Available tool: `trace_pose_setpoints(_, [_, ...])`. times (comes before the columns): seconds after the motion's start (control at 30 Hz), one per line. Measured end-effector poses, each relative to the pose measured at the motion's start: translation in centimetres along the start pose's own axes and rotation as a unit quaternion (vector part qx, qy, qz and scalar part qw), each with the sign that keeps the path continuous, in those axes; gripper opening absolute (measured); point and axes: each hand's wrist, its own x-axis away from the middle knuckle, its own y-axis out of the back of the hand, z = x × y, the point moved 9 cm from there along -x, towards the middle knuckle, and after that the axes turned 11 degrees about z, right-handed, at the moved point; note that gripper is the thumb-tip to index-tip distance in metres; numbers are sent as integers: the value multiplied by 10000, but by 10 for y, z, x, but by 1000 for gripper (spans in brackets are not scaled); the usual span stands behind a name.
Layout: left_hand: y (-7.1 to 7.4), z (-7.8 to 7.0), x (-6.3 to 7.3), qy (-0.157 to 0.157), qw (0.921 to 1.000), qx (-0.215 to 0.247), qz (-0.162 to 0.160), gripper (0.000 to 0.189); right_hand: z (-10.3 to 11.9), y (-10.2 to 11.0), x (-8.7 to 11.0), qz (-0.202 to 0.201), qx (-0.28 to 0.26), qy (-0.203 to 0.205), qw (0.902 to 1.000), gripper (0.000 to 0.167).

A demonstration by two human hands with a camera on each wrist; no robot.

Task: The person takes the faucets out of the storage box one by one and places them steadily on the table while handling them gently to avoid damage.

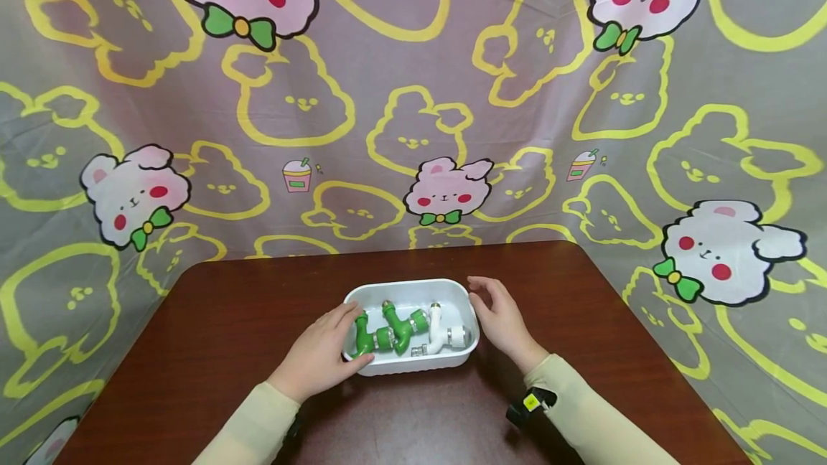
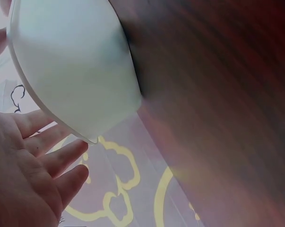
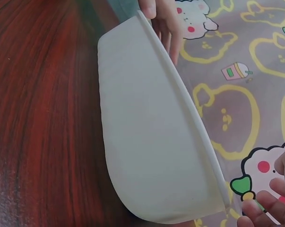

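Observation:
A white plastic tub (image 1: pixel 413 364) sits on the table in the head view. Inside lie two green taps (image 1: pixel 366 341) (image 1: pixel 403 329) and one white tap (image 1: pixel 438 330) with a metal end. My left hand (image 1: pixel 319 350) rests at the tub's left end, its thumb on the near rim and its fairly straight fingers along the left rim. In the left wrist view, those fingers (image 2: pixel 62 161) are spread and lie against the rim. Beside the right end, my right hand (image 1: pixel 504 318) has loosely bent fingers and holds nothing. The right wrist view shows its fingertips (image 3: pixel 253 213) near the rim.
A dark brown wooden table (image 1: pixel 258 293) carries the tub. Behind it and at both sides hangs a grey cloth (image 1: pixel 362 156) with cartoon figures. A black strap with a yellow-marked device (image 1: pixel 533 402) is on the right wrist.

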Motion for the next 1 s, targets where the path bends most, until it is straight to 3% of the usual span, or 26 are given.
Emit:
trace_pose_setpoints(0.23, [-1, 0, 0, -27, 10000, 41, 23, 80, 5, 0, -3, 396, 325, 119, 9986, 29])
trace_pose_setpoints(0.5, [-1, 3, 1, -23, 10000, 88, 21, 81, 24, 1, -7, 887, 1083, 648, 9880, 22])
trace_pose_setpoints(0.63, [-1, 3, 2, -21, 10000, 58, 6, 80, 34, -3, -10, 1246, 1489, 825, 9775, 16])
trace_pose_setpoints(0.83, [0, 3, 3, -29, 9999, 105, 2, 81, 48, -16, -15, 1870, 2119, 1019, 9538, 12])
trace_pose_setpoints(1.0, [0, 3, 4, -29, 10000, 77, 9, 81, 61, -23, -18, 2091, 2358, 1210, 9413, 11])
